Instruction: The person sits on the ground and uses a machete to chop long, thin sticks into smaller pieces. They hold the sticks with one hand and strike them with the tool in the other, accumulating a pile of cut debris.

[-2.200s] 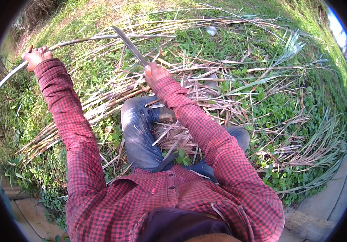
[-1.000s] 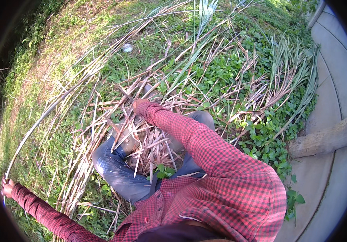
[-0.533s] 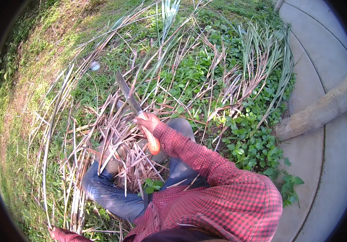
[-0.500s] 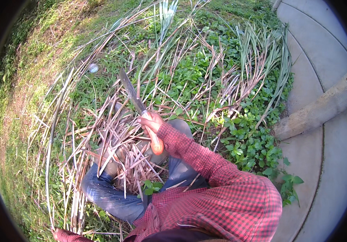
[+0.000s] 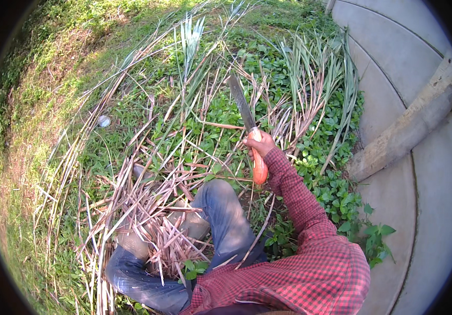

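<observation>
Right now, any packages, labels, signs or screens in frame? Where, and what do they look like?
No labels, signs or screens.
Possible litter: small round pale grey object on the grass at upper left, beyond the cut stalks; too small to tell whether it is packaging.
Otherwise only the right hand closed on the orange-handled machete, blade pointing up and away, a grey concrete slab on the right.

Wearing a long-sleeved shirt (image 5: 310, 273) in a small red-and-dark check, the sleeve (image 5: 294, 194) running buttoned down to the wrist, cuff closing snugly. Wearing blue denim jeans (image 5: 226, 220), faded over the knees, creasing darker at the near left. Showing no gloves on the right hand (image 5: 260, 144).
</observation>
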Demonstrator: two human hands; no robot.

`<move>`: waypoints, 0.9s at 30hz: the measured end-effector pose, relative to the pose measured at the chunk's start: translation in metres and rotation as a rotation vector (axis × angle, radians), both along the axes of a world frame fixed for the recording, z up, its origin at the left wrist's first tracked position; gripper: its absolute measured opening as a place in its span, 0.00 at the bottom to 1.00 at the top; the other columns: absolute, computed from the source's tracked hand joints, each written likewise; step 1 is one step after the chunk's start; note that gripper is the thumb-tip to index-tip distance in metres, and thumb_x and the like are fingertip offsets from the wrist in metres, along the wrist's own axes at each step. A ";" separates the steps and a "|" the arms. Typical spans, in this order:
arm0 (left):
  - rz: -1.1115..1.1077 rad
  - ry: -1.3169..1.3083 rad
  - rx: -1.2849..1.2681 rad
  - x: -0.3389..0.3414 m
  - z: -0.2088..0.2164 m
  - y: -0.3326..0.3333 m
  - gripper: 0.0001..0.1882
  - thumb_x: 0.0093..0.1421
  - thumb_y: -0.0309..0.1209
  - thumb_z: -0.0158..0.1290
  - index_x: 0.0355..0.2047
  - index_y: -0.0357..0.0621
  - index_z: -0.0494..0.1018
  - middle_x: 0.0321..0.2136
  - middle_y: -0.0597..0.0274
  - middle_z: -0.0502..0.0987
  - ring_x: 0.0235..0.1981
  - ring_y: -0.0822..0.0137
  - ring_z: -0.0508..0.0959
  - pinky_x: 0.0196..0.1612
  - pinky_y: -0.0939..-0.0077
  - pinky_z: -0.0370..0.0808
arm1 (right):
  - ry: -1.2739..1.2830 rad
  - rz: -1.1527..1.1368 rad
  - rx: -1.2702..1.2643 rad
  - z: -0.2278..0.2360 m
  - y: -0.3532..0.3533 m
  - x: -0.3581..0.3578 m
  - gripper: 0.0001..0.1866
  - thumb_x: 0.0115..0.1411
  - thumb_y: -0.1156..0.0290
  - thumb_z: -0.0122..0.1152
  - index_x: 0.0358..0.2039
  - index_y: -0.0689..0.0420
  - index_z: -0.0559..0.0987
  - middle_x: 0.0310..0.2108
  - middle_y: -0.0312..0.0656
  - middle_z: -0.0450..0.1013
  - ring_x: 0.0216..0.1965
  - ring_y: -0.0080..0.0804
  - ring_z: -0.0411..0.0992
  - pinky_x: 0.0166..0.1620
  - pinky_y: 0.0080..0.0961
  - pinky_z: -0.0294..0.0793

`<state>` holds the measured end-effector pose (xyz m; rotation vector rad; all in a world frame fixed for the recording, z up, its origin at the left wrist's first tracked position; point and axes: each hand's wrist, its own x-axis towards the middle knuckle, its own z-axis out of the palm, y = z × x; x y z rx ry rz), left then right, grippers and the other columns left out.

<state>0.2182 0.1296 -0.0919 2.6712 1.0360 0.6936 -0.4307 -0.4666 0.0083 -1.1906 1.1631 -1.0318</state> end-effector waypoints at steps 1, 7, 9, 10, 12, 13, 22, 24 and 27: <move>0.015 -0.009 0.021 0.001 0.003 0.001 0.30 0.51 0.44 0.52 0.51 0.42 0.60 0.41 0.51 0.71 0.41 0.52 0.69 0.49 0.56 0.61 | -0.087 -0.028 -0.109 0.001 -0.005 -0.002 0.23 0.47 0.74 0.63 0.44 0.60 0.66 0.21 0.39 0.69 0.16 0.27 0.69 0.19 0.25 0.72; -0.399 -0.376 0.155 -0.017 0.016 -0.039 0.35 0.53 0.41 0.50 0.58 0.43 0.52 0.50 0.51 0.66 0.50 0.49 0.65 0.54 0.56 0.58 | 0.095 -0.279 -0.127 -0.057 0.011 0.027 0.33 0.50 0.77 0.55 0.57 0.57 0.57 0.25 0.41 0.68 0.16 0.28 0.68 0.17 0.22 0.71; -0.785 -0.511 0.271 -0.035 0.022 -0.070 0.36 0.58 0.50 0.43 0.60 0.42 0.49 0.56 0.48 0.59 0.54 0.48 0.62 0.53 0.55 0.60 | 0.045 -0.236 -0.043 -0.070 0.005 0.033 0.32 0.51 0.75 0.54 0.57 0.59 0.57 0.25 0.41 0.69 0.14 0.26 0.67 0.16 0.21 0.69; -0.882 -0.535 0.242 -0.047 0.021 -0.088 0.37 0.58 0.53 0.41 0.60 0.43 0.48 0.57 0.47 0.57 0.56 0.49 0.60 0.55 0.55 0.59 | 0.017 -0.205 0.003 -0.072 0.000 0.035 0.33 0.51 0.75 0.54 0.57 0.59 0.56 0.24 0.41 0.69 0.14 0.25 0.66 0.16 0.21 0.69; -1.007 -0.439 0.198 -0.067 0.023 -0.124 0.39 0.58 0.58 0.35 0.61 0.43 0.47 0.58 0.47 0.54 0.58 0.52 0.57 0.59 0.56 0.55 | -0.021 -0.160 0.025 -0.067 -0.019 0.043 0.33 0.51 0.73 0.55 0.58 0.60 0.55 0.24 0.41 0.69 0.13 0.24 0.65 0.16 0.21 0.68; -1.093 -0.426 0.149 -0.076 0.022 -0.139 0.38 0.59 0.57 0.36 0.61 0.43 0.47 0.58 0.47 0.54 0.58 0.51 0.58 0.58 0.56 0.55 | 0.012 -0.094 -0.037 -0.060 -0.034 0.049 0.33 0.52 0.72 0.55 0.58 0.60 0.55 0.24 0.41 0.69 0.13 0.24 0.65 0.17 0.21 0.69; -1.331 -0.214 0.140 -0.106 0.019 -0.174 0.21 0.63 0.34 0.36 0.55 0.37 0.58 0.53 0.46 0.63 0.53 0.50 0.64 0.56 0.58 0.59 | 0.194 -0.235 -0.485 -0.009 -0.226 0.173 0.33 0.52 0.65 0.57 0.58 0.54 0.58 0.37 0.47 0.70 0.20 0.29 0.71 0.20 0.21 0.73; -1.382 -0.189 0.237 -0.108 0.023 -0.174 0.21 0.63 0.32 0.37 0.54 0.37 0.58 0.52 0.47 0.64 0.53 0.50 0.64 0.56 0.58 0.59 | 0.293 -0.267 -0.314 -0.019 -0.261 0.191 0.33 0.50 0.62 0.59 0.56 0.53 0.60 0.43 0.51 0.70 0.32 0.39 0.74 0.29 0.27 0.77; -1.443 -0.152 0.173 -0.112 0.026 -0.180 0.19 0.62 0.29 0.38 0.53 0.35 0.61 0.50 0.48 0.66 0.51 0.51 0.66 0.54 0.61 0.62 | 0.075 -0.208 -0.117 -0.044 -0.307 0.207 0.31 0.50 0.60 0.59 0.54 0.52 0.64 0.42 0.49 0.71 0.37 0.44 0.73 0.40 0.38 0.75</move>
